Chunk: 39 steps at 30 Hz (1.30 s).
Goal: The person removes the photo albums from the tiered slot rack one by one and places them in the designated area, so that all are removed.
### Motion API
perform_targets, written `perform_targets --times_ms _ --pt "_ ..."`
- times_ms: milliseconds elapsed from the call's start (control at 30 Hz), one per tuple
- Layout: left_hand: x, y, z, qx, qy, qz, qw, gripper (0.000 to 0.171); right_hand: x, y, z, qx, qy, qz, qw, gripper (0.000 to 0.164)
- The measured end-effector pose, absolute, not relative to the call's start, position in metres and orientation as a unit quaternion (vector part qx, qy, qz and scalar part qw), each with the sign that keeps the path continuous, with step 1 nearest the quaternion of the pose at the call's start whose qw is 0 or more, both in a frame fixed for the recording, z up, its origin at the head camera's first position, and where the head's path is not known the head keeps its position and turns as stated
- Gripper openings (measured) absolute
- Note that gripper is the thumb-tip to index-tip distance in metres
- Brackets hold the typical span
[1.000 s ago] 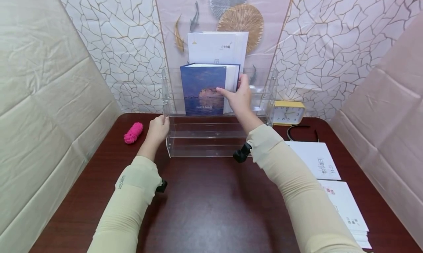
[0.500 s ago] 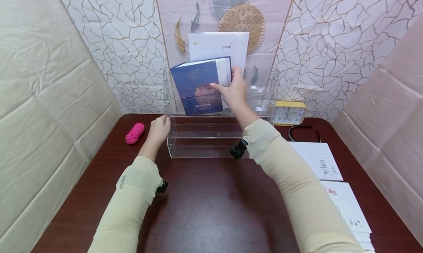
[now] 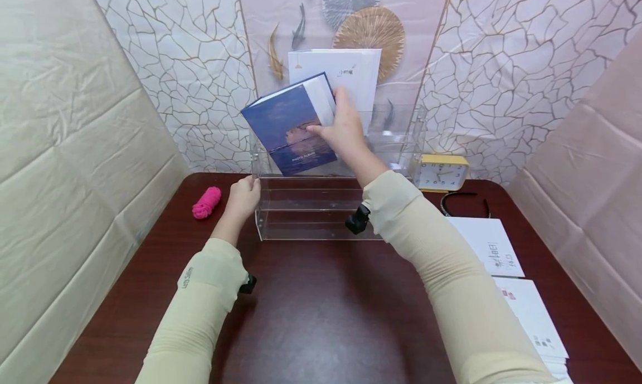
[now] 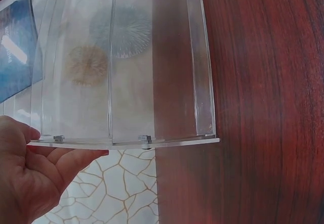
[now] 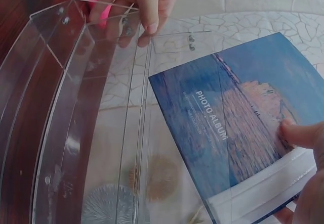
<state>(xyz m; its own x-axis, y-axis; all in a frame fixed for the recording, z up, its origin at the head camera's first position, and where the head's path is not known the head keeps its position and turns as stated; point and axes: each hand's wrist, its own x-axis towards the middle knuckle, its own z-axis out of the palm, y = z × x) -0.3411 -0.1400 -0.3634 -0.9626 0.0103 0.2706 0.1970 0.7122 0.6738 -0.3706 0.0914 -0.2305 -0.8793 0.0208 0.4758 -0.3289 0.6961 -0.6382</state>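
A blue photo album [image 3: 288,125] with a sunset-like picture and a white spine strip leans to the left in the clear acrylic rack [image 3: 311,231]. My right hand [image 3: 346,125] grips its right side, thumb across the front cover and fingers behind, as the right wrist view of the album [image 5: 223,113] also shows. My left hand [image 3: 243,197] holds the rack's left side panel; in the left wrist view the thumb of this hand [image 4: 30,168] lies inside the panel and the fingers outside. Behind the blue album, a taller white album [image 3: 321,63] stands upright in the rack.
On the right, white albums [image 3: 531,311] lie flat along the table [image 3: 311,317], several of them stacked. A yellow clock [image 3: 441,172] and a black headband [image 3: 463,200] sit beyond them. A pink yarn bundle [image 3: 207,202] lies left of the rack.
My right hand has moved left and up, tilting the blue photo album from nearly upright to a clear leftward lean. My left hand has stayed on the rack's side.
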Motion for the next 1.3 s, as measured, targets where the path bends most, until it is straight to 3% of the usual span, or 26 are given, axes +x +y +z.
perform_targets --times_ms 567,1000,1300 --pt "-0.342 -0.139 -0.366 -0.063 -0.915 -0.378 0.131 0.029 -0.372 0.095 -0.224 0.071 -0.880 0.408 0.233 0.078" --pt "-0.341 -0.139 -0.364 -0.065 -0.913 -0.383 0.123 0.029 -0.372 0.129 -0.218 0.121 -0.840 0.466 0.249 0.076" --pt "-0.343 -0.142 -0.364 -0.067 -0.916 -0.377 0.119 0.030 -0.372 0.153 -0.207 0.107 -0.825 0.493 0.256 0.077"
